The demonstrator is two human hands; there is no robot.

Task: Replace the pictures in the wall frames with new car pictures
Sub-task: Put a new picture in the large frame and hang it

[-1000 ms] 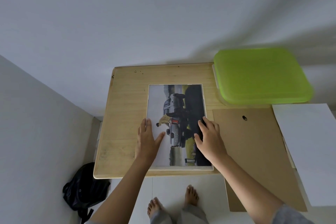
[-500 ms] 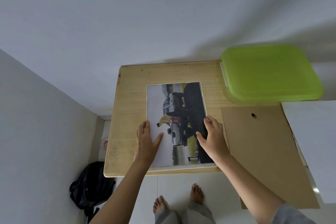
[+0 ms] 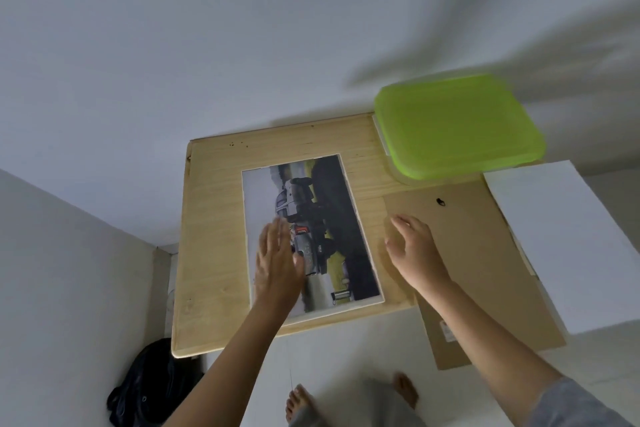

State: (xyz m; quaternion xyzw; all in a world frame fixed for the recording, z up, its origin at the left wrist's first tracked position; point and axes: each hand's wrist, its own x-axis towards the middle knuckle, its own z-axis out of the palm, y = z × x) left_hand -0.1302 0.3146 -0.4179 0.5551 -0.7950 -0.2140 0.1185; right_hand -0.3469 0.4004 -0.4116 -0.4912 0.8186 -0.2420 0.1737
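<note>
Moved: the right hand (image 3: 414, 253) has come off the car picture (image 3: 308, 236) and now sits over the near-left corner of the brown backing board (image 3: 485, 253); the left hand (image 3: 277, 263) has slid further onto the print.
Left grip: released, fingers flat and spread, over the near-left part of the car picture; blurred, so I cannot tell whether it presses or hovers.
Right grip: released, fingers loosely curled, grasping nothing, at the board's left edge just right of the picture.
Car picture: lies flat on the wooden surface (image 3: 214, 218), turned sideways, a grey truck on a dark and green ground, white border showing along the near and left edges.
Backing board: right of the picture, overhanging the near edge of the surface, a small black hanger (image 3: 440, 202) near its far edge.
White sheet (image 3: 568, 239): far right, lying over the board's right side.
Green lid (image 3: 457, 125): on a clear container at the far right corner.
Floor: a black bag (image 3: 152, 388) near left, bare feet (image 3: 301, 402) below the surface.
</note>
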